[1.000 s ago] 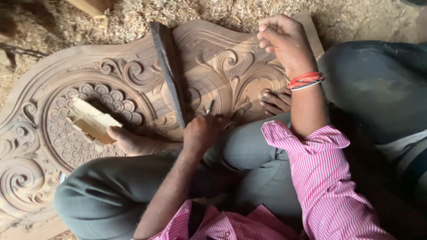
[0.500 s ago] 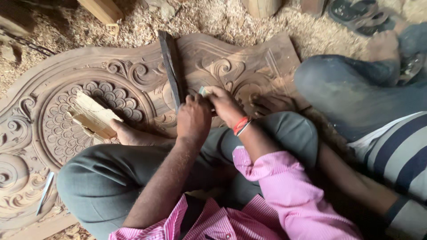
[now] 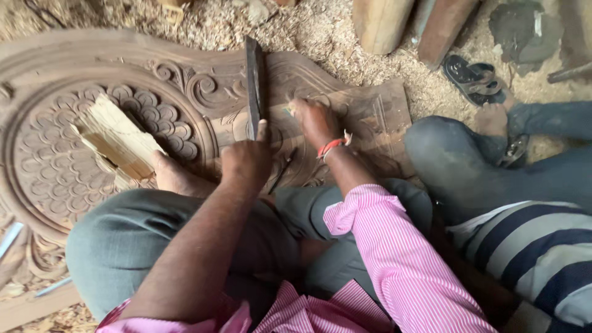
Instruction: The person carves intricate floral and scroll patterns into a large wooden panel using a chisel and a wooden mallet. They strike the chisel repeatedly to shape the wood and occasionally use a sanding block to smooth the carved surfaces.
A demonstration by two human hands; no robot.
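Head view, looking down past pink striped sleeves: the left hand (image 3: 246, 161) is closed in a fist around the near end of a long dark flat metal bar (image 3: 253, 83), thumb raised along its face. The bar stands almost on edge on the large brown carved wooden panel (image 3: 74, 68), its long axis running straight away from the person, from the fist toward the panel's far rim and the sawdust-covered floor (image 3: 320, 31) beyond.

Just to the right of the bar, the right hand (image 3: 316, 120), wearing red and orange thread bands at the wrist, has its fingers curled and pressed onto the scrollwork. A small pale tip shows at the fingertips, but whether it grips a tool I cannot tell.

So the bar lies left of the right hand and already in the left, which is the nearer one; the two hands are near but apart.

A pale rough block of split wood (image 3: 117, 140) rests on the panel's round scalloped medallion, beside the person's bare foot (image 3: 176, 179). At right sits another person in a striped shirt (image 3: 530, 240), with a black sandal (image 3: 475, 77) nearby.
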